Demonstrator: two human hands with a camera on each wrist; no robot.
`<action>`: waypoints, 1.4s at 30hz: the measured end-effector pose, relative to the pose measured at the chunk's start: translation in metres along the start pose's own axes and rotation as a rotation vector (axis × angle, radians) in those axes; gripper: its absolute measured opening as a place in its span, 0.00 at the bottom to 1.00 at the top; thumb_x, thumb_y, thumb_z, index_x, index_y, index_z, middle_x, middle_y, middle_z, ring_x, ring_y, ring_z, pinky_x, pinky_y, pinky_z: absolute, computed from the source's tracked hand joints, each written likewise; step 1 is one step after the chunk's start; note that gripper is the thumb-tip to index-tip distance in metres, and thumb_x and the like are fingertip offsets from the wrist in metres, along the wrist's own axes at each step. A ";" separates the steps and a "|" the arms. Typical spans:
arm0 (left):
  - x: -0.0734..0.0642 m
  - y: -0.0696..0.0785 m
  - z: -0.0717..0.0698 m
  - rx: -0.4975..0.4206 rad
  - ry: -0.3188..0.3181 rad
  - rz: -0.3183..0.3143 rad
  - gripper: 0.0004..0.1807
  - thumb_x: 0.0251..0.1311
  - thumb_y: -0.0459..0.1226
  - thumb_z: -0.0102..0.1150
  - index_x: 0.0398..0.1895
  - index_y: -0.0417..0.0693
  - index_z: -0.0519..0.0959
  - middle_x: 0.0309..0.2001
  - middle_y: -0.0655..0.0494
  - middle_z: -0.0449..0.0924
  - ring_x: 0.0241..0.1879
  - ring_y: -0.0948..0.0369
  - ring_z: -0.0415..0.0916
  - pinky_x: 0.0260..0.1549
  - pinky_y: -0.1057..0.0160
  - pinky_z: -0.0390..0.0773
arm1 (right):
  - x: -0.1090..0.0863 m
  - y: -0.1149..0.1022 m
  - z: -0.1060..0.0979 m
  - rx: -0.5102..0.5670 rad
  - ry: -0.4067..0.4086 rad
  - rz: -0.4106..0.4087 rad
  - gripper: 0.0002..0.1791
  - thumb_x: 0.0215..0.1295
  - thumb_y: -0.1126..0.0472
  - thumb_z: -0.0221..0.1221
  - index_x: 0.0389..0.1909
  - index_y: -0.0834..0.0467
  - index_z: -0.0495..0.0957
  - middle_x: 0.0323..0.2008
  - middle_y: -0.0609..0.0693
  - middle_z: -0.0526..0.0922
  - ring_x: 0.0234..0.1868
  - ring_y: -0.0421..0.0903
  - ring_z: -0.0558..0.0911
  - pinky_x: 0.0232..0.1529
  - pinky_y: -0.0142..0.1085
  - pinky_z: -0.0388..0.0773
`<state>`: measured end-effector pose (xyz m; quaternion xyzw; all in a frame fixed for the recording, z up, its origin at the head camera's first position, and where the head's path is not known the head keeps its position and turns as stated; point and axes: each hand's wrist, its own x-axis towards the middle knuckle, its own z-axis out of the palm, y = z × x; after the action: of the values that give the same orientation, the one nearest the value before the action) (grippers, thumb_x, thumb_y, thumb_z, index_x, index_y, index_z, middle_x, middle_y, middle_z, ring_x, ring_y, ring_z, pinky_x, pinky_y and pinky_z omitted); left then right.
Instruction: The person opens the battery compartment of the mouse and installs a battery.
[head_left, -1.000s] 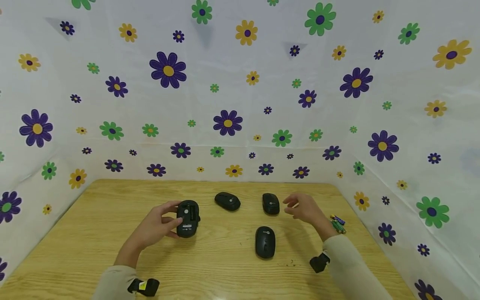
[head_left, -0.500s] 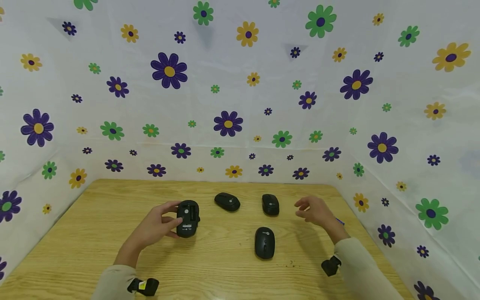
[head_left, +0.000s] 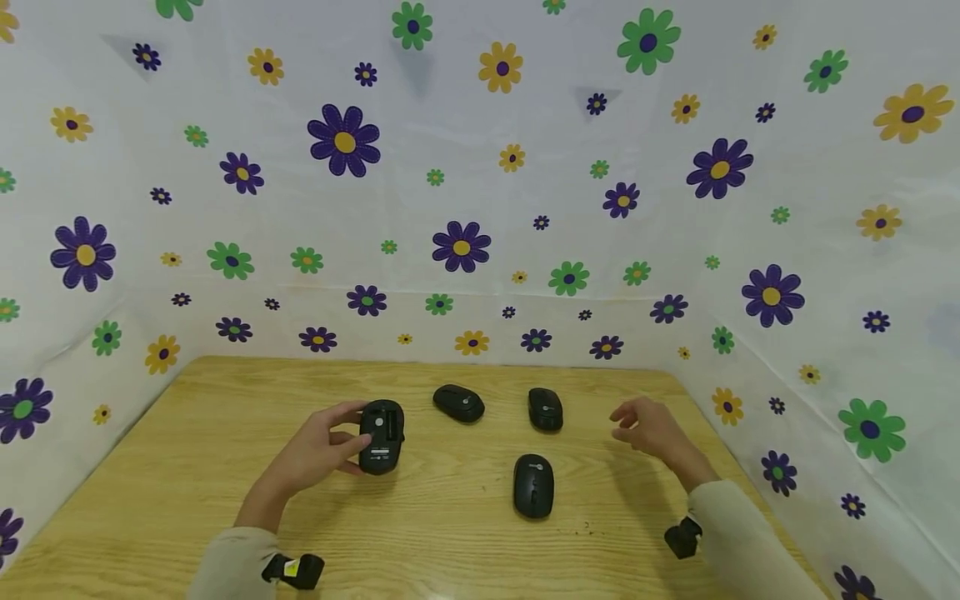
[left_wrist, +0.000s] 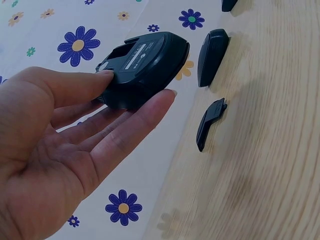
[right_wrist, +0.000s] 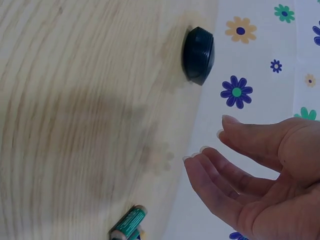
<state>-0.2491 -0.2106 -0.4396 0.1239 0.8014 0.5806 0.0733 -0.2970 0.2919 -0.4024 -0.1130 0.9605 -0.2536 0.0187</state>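
My left hand (head_left: 321,450) grips a black computer mouse (head_left: 381,438) turned underside up above the table, thumb on its base and fingers beneath. Its battery compartment lies uncovered, as the left wrist view also shows. A thin, bent black piece (left_wrist: 210,124), probably a battery cover, lies on the wood below that hand. Toward the right side my right hand (head_left: 654,429) hovers, fingers loosely bent, holding nothing. Green batteries (right_wrist: 131,222) lie near it in the right wrist view; the right arm hides them from the head view.
Three more black mice rest on the wooden table (head_left: 450,550): one at the back middle (head_left: 459,403), one at the back right (head_left: 545,409), and a nearer mouse (head_left: 534,487). A flowered white sheet (head_left: 420,192) encloses the back and sides.
My right hand has moved right, away from the back right mouse, and its arm has come to cover the batteries. The left hand keeps its hold on the upturned mouse.
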 end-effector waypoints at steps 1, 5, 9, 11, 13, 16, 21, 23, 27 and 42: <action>0.000 0.000 0.001 -0.001 0.000 0.001 0.32 0.73 0.29 0.57 0.78 0.38 0.60 0.70 0.26 0.64 0.54 0.45 0.85 0.39 0.50 0.91 | -0.001 0.002 -0.001 -0.017 0.002 -0.007 0.14 0.67 0.69 0.65 0.49 0.74 0.82 0.39 0.67 0.86 0.33 0.57 0.87 0.33 0.45 0.88; 0.001 -0.001 0.002 -0.004 -0.004 0.002 0.32 0.73 0.29 0.57 0.77 0.38 0.61 0.70 0.26 0.65 0.54 0.45 0.85 0.40 0.49 0.91 | 0.000 0.011 -0.003 -0.071 0.012 -0.010 0.13 0.66 0.69 0.66 0.48 0.73 0.83 0.38 0.66 0.87 0.38 0.59 0.86 0.38 0.50 0.87; 0.001 -0.002 0.003 0.000 -0.001 -0.001 0.32 0.73 0.29 0.57 0.77 0.39 0.62 0.69 0.26 0.66 0.53 0.47 0.85 0.39 0.49 0.91 | 0.000 0.021 -0.003 -0.095 0.004 0.012 0.13 0.65 0.68 0.66 0.47 0.73 0.83 0.38 0.67 0.87 0.39 0.60 0.86 0.41 0.52 0.87; 0.001 -0.002 0.004 -0.001 -0.001 -0.004 0.31 0.73 0.29 0.57 0.77 0.40 0.62 0.69 0.27 0.66 0.53 0.47 0.85 0.40 0.48 0.91 | -0.001 0.025 -0.003 -0.103 0.000 0.028 0.13 0.66 0.68 0.66 0.48 0.73 0.83 0.39 0.67 0.87 0.40 0.60 0.86 0.42 0.53 0.87; 0.001 -0.001 0.004 -0.003 0.002 -0.005 0.31 0.73 0.29 0.57 0.77 0.40 0.62 0.69 0.27 0.66 0.53 0.47 0.85 0.40 0.48 0.91 | -0.003 0.029 -0.003 -0.106 -0.002 0.037 0.13 0.66 0.68 0.65 0.48 0.73 0.83 0.40 0.68 0.87 0.40 0.61 0.85 0.43 0.54 0.86; 0.000 0.000 0.005 -0.008 -0.007 0.005 0.31 0.73 0.29 0.56 0.77 0.39 0.62 0.69 0.26 0.66 0.53 0.46 0.85 0.39 0.48 0.91 | -0.005 0.033 -0.005 -0.104 0.001 0.046 0.13 0.66 0.68 0.65 0.48 0.73 0.83 0.40 0.68 0.87 0.41 0.62 0.86 0.43 0.55 0.86; -0.002 0.002 0.008 -0.005 -0.018 0.007 0.32 0.73 0.29 0.56 0.77 0.37 0.61 0.69 0.25 0.65 0.53 0.46 0.85 0.38 0.48 0.91 | -0.009 0.037 -0.008 -0.106 0.006 0.046 0.13 0.66 0.69 0.65 0.48 0.73 0.83 0.40 0.69 0.87 0.41 0.63 0.86 0.43 0.56 0.86; -0.001 0.002 0.008 -0.006 -0.015 0.003 0.32 0.73 0.29 0.56 0.77 0.37 0.61 0.69 0.25 0.65 0.52 0.47 0.85 0.38 0.48 0.91 | -0.010 0.040 -0.009 -0.116 0.004 0.050 0.13 0.66 0.69 0.65 0.48 0.73 0.83 0.40 0.69 0.87 0.41 0.63 0.86 0.43 0.56 0.86; -0.001 0.000 0.008 -0.010 -0.009 0.002 0.31 0.73 0.29 0.56 0.77 0.38 0.61 0.69 0.26 0.65 0.52 0.47 0.85 0.38 0.48 0.91 | -0.011 0.045 -0.011 -0.125 0.001 0.073 0.13 0.66 0.70 0.64 0.48 0.73 0.82 0.40 0.70 0.86 0.42 0.64 0.85 0.44 0.56 0.86; -0.002 0.002 0.005 -0.024 -0.003 -0.018 0.32 0.73 0.28 0.57 0.77 0.39 0.62 0.69 0.26 0.66 0.52 0.48 0.85 0.39 0.48 0.91 | -0.011 0.065 -0.008 -0.105 0.010 0.073 0.13 0.60 0.68 0.69 0.44 0.70 0.84 0.37 0.66 0.86 0.38 0.59 0.85 0.38 0.51 0.86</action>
<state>-0.2458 -0.2064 -0.4395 0.1167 0.7954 0.5892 0.0812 -0.3001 0.3531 -0.4274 -0.0775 0.9760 -0.2026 0.0174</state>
